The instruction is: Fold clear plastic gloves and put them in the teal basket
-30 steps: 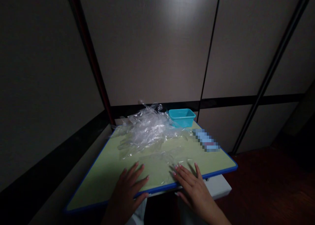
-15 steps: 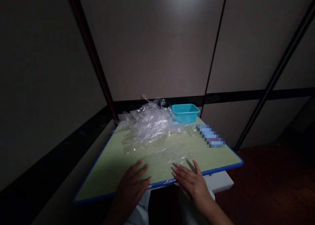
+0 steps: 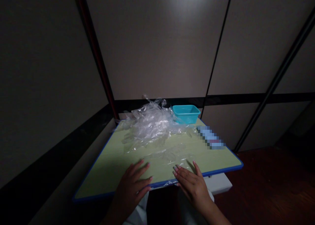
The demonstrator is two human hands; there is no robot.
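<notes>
My left hand (image 3: 135,182) rests at the table's near edge with its fingers spread, holding nothing. My right hand (image 3: 193,184) lies flat near the same edge, fingers stretched out and the index finger apart from the others. Just beyond and between them, a thin clear plastic piece (image 3: 169,154) is spread flat on the table; its outline is faint, and my right fingertips touch or lie beside its near end. Farther back is a crumpled heap of clear plastic pieces (image 3: 152,121), some with finger-like ends, like disposable gloves.
The pale yellow-green table (image 3: 105,172) has a blue rim. A turquoise basket (image 3: 186,115) stands at its back right, beside the heap. A blurred-out light blue item (image 3: 211,138) lies along the right edge. Wall panels (image 3: 157,54) rise behind the table. A white ledge (image 3: 220,183) shows beneath it.
The view has shifted very slightly. Both hands and the plastic pieces stay practically where they were.
</notes>
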